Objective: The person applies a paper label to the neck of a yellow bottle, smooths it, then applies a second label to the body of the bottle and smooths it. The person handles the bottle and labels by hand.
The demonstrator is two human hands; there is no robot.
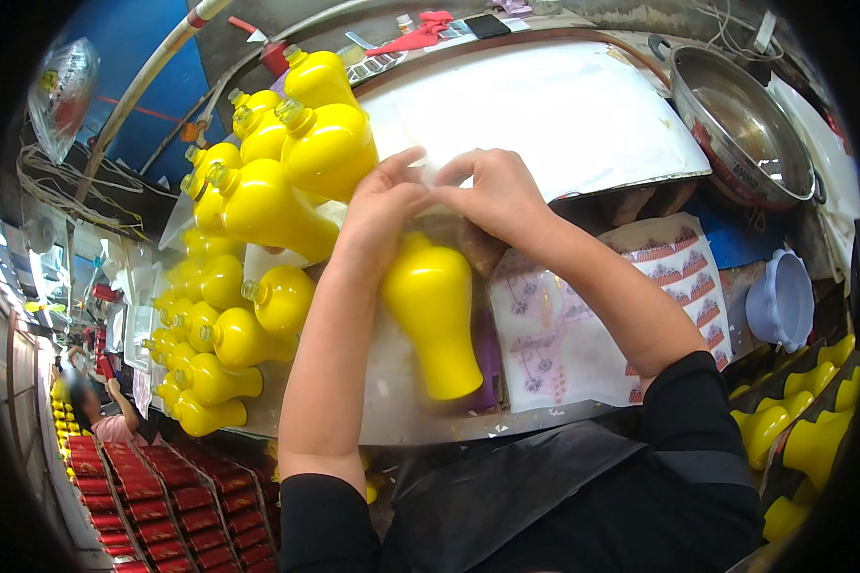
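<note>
My left hand [380,208] and my right hand [500,196] meet at the near edge of a white board. Both have thumb and fingers pinched close together. Something pale and thin seems to lie between the fingertips, too faint to name. Just below them a glossy yellow bottle [428,306] lies on the worktable with its neck toward my hands; the hands partly hide the neck. Beside it, under my right forearm, a sheet of printed decals [537,358] shows purple and red patterns.
Many yellow bottles [272,205] crowd the left side, with clear glass necks. Behind my hands is the white board [535,110]. A metal pan [741,124] and a lilac basin [782,301] stand right. Red boxes [167,501] and another person [115,420] are at far left.
</note>
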